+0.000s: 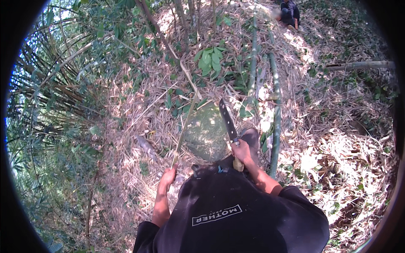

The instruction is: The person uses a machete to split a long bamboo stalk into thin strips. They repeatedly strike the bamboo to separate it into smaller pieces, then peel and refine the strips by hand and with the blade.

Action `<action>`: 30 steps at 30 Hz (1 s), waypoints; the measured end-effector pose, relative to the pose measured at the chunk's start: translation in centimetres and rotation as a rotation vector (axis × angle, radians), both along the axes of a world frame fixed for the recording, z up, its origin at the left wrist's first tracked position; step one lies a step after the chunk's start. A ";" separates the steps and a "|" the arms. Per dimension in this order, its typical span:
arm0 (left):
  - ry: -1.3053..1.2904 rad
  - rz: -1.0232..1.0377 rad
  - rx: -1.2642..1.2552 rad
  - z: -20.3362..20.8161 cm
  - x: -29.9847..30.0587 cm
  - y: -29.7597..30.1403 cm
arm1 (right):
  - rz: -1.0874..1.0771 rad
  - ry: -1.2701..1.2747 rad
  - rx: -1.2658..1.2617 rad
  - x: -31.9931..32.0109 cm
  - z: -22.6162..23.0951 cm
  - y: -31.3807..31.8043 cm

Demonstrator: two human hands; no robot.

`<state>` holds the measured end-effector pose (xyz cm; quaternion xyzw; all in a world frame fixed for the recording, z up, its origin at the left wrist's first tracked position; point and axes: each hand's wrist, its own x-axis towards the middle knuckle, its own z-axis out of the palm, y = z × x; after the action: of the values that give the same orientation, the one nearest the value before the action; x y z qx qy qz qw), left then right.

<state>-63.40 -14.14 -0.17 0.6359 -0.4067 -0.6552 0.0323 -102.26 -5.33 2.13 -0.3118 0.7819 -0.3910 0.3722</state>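
Note:
My right hand (241, 151) is closed round the handle of a machete, and its broad dark blade (228, 120) points up and slightly left, away from my body. In my left hand (168, 175) is the near end of a long, thin bamboo strip (186, 126), which slants away up and to the right. A large mossy green stone (206, 131) lies between the strip and the blade. The machete's blade is apart from the strip. Below my right fist, a pale butt end of the handle (238, 164) shows.
Two green bamboo poles (276, 114) run lengthwise to the right of the stone. Dry leaves cover the ground. Dense bamboo (55, 88) stands at left, thin trunks (181, 21) at the far side. A person (289, 14) sits at the far right; a cut pole (358, 65) lies at right.

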 end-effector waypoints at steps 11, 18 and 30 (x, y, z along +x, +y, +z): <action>-0.220 0.058 0.033 -13.0 5.7 2.9 | -0.292 -0.738 0.089 -3.6 -4.4 1.5; -0.203 0.026 -0.010 -15.5 8.7 8.6 | -0.376 -0.855 0.021 -4.7 -7.1 2.0; -0.297 0.015 0.181 -15.5 10.0 12.3 | -0.289 -0.774 0.133 -4.3 -5.5 1.5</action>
<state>-53.40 -1.85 -15.65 0.7289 -0.3418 -0.5877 -0.0808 -106.58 -3.79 -3.36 -0.0041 0.6437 -0.4760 0.5992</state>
